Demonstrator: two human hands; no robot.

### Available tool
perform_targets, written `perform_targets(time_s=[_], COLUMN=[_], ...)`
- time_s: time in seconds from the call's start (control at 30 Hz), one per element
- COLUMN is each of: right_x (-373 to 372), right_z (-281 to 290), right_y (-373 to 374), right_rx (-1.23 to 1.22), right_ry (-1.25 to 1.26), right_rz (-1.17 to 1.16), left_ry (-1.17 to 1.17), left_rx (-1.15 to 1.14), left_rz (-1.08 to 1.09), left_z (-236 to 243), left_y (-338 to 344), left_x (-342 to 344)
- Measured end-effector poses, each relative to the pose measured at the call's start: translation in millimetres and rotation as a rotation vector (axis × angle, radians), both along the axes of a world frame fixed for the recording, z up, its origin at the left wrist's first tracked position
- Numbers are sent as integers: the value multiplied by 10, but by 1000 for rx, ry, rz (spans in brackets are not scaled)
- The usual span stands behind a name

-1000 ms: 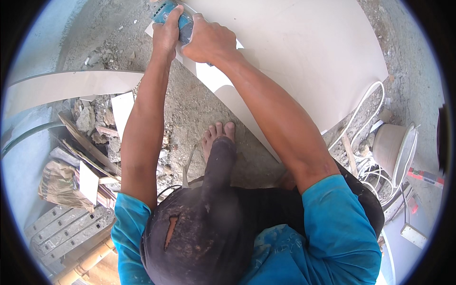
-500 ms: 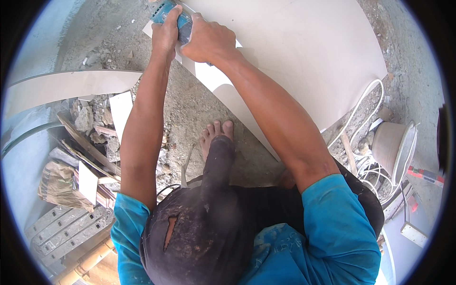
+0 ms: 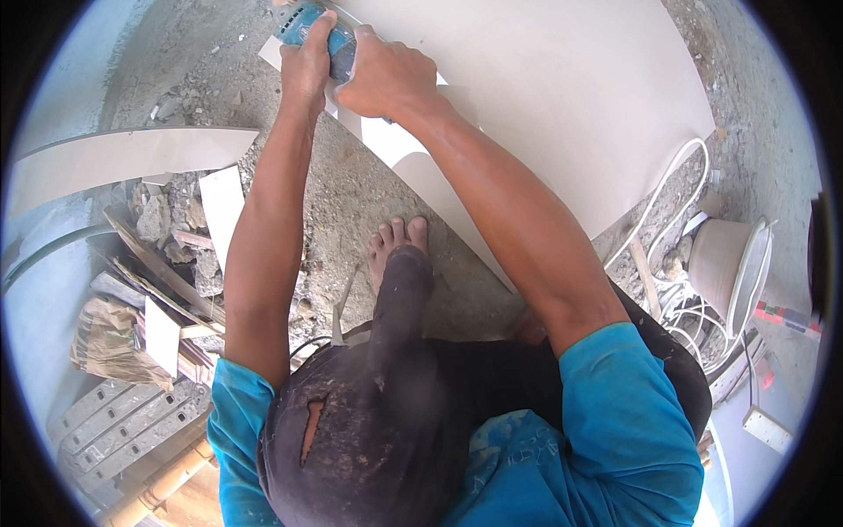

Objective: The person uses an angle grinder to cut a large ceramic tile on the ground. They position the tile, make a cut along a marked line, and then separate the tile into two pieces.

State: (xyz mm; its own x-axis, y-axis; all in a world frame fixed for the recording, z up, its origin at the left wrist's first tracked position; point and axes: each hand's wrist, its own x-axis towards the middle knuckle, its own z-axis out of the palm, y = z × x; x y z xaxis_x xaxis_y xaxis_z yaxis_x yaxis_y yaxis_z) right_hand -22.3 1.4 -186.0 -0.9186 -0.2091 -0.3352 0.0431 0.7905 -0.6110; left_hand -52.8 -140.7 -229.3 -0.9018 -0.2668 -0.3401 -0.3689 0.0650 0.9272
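both hands are clamping the blue power tool (image 3: 318, 28) at the far edge of the scene; i'm seeing my left hand (image 3: 307, 61) wrapping its left side and my right hand (image 3: 386, 79) closing over its body from the right. the tool is sitting against the far left edge of a large pale tile (image 3: 544, 97) lying on the rough concrete floor (image 3: 351, 193). my bare foot (image 3: 397, 241) is resting on the floor just beside the tile's near edge. a tile offcut (image 3: 132, 158) and rubble are lying to the left, white cable (image 3: 667, 193) and a bucket (image 3: 724, 263) to the right.
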Motion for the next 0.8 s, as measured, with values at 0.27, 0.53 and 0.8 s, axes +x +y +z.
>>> perform_targets(time_s=[0.27, 0.53, 0.8], right_x=[-5, 23, 91], right_z=[-12, -26, 12], right_y=[-3, 7, 67], right_rx=[2, 4, 2], right_ry=[-17, -10, -41], right_rz=[8, 2, 2], left_ry=[9, -19, 58], left_rx=[0, -2, 53], left_rz=[2, 12, 36], left_z=[-45, -10, -68], left_y=[-16, 31, 73], left_x=[-2, 29, 87])
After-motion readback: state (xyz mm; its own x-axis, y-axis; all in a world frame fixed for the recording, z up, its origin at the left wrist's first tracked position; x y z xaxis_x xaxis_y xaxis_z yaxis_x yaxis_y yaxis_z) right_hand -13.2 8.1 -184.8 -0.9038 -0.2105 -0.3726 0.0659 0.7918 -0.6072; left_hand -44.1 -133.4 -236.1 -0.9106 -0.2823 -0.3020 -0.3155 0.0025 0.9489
